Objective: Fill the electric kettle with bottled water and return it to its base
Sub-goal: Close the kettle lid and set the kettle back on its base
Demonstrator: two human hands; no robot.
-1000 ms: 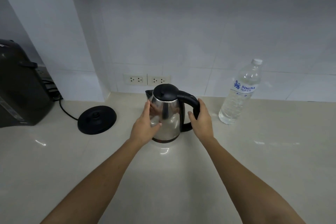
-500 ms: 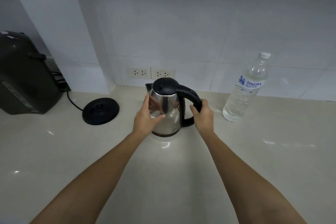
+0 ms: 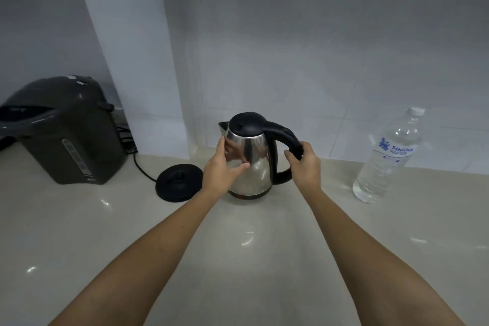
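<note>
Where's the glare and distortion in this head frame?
Head view: specular spots on the glossy countertop; the steel kettle mirrors the left hand; wide-angle lens slants the white column; light dim and even, water bottle label legible.

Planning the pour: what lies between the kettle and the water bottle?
Head view: the right hand on the kettle handle, then bare counter to the water bottle.

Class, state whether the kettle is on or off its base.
Off: the kettle stands on the counter beside its round black base.
</note>
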